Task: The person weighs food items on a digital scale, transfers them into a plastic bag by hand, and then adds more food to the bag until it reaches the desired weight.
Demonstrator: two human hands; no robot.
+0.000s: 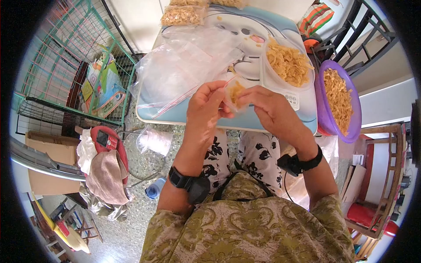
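Note:
A small clear plastic bag [237, 93] with some yellow pieces in it is held over the front of the table. My left hand [209, 103] pinches the bag's left edge. On the bag's right side, my right hand [265, 105] has its fingers bent at the opening; its fingertips are partly hidden. Right behind stands a white scale [291, 100] bearing a clear container [312, 79] heaped with yellow dried strips [287, 63]. Left of my hands lies a pile of empty clear bags [175, 65].
Filled bags [182, 15] lie at the table's back edge. A purple basin [356, 105] of dried pieces stands to the right. Green wire cages [66, 65] rise at the left. Below them, a red stool [124, 168] holds a phone [106, 139] and cloths.

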